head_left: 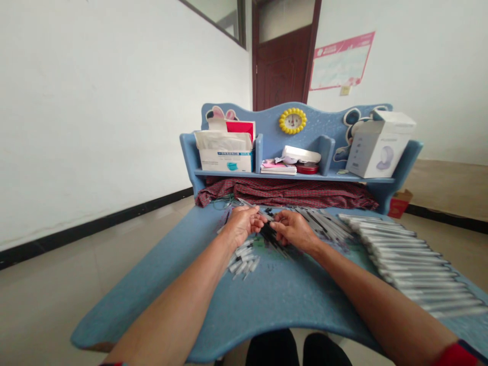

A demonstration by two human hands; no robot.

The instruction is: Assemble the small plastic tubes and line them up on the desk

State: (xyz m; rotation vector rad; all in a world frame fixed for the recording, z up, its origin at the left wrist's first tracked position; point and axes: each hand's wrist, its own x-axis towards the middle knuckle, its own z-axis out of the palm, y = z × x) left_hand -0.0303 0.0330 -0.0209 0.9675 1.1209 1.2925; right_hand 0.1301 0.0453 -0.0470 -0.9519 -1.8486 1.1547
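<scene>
A: What's under the left hand point(242, 226) and right hand point(292, 231)?

B: A loose heap of thin black pen parts point(270, 236), with both hands touching it.

A: And nearby?

B: Silver pens point(407, 264) lie side by side in a long row at right; pale pen barrels point(240, 262) sit jumbled below the left hand.

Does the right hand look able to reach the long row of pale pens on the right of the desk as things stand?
Probably yes. The right hand rests on the blue desk, a short way left of the row of pale pens. Nothing tall stands between them; the loose pens lie flat beside its path.
</scene>
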